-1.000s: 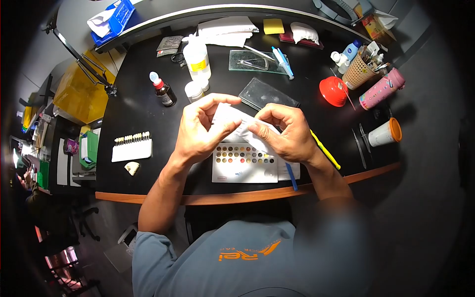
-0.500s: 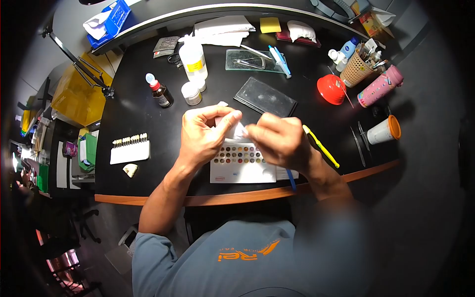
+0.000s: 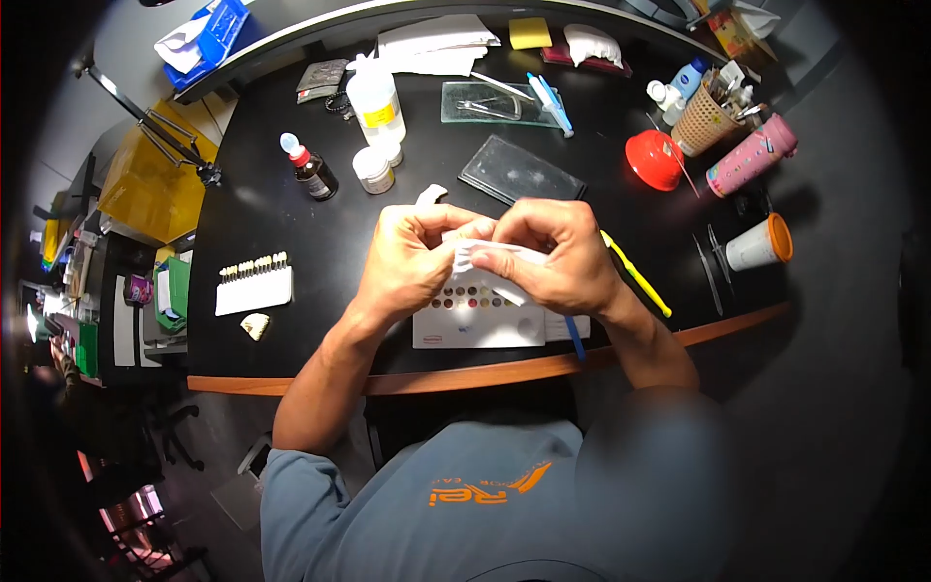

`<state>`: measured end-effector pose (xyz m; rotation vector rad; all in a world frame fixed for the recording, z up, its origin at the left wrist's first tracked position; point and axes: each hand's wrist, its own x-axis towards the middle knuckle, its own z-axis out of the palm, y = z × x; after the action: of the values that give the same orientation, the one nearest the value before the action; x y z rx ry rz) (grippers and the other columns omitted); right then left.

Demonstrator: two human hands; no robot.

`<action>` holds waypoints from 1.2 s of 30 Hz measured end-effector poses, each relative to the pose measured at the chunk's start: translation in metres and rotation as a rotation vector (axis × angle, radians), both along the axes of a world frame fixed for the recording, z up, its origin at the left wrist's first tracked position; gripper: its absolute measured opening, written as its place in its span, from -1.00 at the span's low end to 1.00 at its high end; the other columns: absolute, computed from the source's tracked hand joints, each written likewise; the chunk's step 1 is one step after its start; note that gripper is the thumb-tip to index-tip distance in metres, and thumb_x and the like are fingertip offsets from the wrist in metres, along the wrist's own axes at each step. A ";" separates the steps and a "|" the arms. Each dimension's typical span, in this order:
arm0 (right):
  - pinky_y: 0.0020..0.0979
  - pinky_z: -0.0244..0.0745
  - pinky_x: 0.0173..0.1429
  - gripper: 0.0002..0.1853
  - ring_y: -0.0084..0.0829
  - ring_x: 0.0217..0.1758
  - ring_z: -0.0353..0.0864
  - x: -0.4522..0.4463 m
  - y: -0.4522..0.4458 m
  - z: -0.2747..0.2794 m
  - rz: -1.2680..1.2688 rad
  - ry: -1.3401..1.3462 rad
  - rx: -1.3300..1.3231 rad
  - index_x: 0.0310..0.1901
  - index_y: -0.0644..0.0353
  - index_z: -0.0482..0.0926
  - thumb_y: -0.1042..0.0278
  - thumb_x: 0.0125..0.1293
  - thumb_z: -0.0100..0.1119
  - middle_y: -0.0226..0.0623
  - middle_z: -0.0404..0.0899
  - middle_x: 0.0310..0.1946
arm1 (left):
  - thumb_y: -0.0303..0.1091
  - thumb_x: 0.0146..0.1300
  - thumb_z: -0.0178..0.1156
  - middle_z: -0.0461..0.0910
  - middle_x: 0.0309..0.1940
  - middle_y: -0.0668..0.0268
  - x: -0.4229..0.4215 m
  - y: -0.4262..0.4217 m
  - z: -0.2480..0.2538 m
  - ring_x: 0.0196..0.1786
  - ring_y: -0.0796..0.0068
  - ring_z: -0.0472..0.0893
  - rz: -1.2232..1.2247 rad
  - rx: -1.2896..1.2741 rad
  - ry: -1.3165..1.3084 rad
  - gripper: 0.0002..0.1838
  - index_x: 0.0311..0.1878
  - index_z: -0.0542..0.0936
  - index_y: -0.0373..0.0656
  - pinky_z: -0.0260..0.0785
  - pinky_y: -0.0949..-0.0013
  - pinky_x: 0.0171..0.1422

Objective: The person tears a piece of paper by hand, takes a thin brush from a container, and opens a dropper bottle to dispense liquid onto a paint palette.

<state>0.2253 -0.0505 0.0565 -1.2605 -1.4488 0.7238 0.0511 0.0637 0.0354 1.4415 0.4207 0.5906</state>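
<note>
My left hand [image 3: 407, 257] pinches a white tissue [image 3: 502, 260] at its left side. On the other side my right hand [image 3: 562, 254] grips the same tissue between thumb and fingers. Both hands hold it above a white palette [image 3: 475, 335] with rows of coloured round wells, covering part of those rows. Anything wrapped inside the tissue is hidden. Just beyond my left hand lies a small crumpled white piece [image 3: 433, 194]. Nearest my right hand on its outer side is a yellow-handled tool [image 3: 640, 278].
A tooth shade guide [image 3: 254, 294] and a small cream-coloured piece [image 3: 255, 326] lie left. Behind stand a dropper bottle [image 3: 314, 177], a jar [image 3: 372, 171], a large bottle [image 3: 376, 105] and a dark flat case [image 3: 522, 171]. Rightward are a red bowl [image 3: 655, 161] and an orange-rimmed cup [image 3: 756, 244].
My right hand, blurred and slightly apart before, has opened from a fist-like curl and now pinches the tissue. The tissue is spread wider between both hands. The view has shifted slightly.
</note>
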 end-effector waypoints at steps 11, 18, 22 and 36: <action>-0.49 0.51 -0.32 -0.62 -0.67 -0.40 0.62 0.006 0.004 -0.004 -0.085 -0.111 -0.059 -0.27 0.27 0.57 0.28 0.13 0.65 -0.38 0.60 -0.51 | -0.32 0.40 0.40 0.74 -0.44 0.31 -0.003 0.002 -0.004 -0.40 0.71 0.61 -0.076 0.189 0.149 -0.76 -0.09 0.79 -0.35 0.44 0.55 -0.33; -0.45 0.57 -0.21 -0.78 -0.63 -0.33 0.65 0.021 0.000 -0.001 0.027 -0.001 -0.257 -0.26 0.38 0.73 0.35 0.31 0.48 -0.26 0.74 -0.44 | -0.28 0.35 0.46 0.76 -0.37 0.31 -0.005 0.002 0.002 -0.41 0.73 0.63 -0.077 0.087 0.142 -0.67 0.03 0.75 -0.35 0.45 0.56 -0.38; -0.49 0.54 -0.23 -0.79 -0.66 -0.33 0.63 0.024 -0.002 0.001 0.036 -0.053 -0.232 -0.27 0.37 0.72 0.36 0.31 0.48 -0.31 0.72 -0.44 | -0.45 0.26 0.51 0.77 -0.13 0.17 -0.008 0.003 0.008 -0.09 0.52 0.74 -0.147 0.017 0.240 -0.59 0.13 0.68 -0.44 0.62 0.41 0.03; -0.44 0.55 -0.25 -0.76 -0.58 -0.37 0.68 0.028 -0.002 0.005 0.035 -0.123 -0.314 -0.28 0.36 0.74 0.32 0.23 0.52 -0.23 0.73 -0.48 | -0.60 0.10 0.04 0.77 -0.08 0.13 -0.018 0.018 0.012 -0.27 0.61 0.66 -0.354 -0.096 0.223 -0.35 0.35 0.55 -0.45 0.50 0.52 -0.12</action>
<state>0.2533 -0.0526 0.0615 -1.5444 -1.4989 0.9381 0.0327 0.0815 0.0471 1.4511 0.3514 0.1238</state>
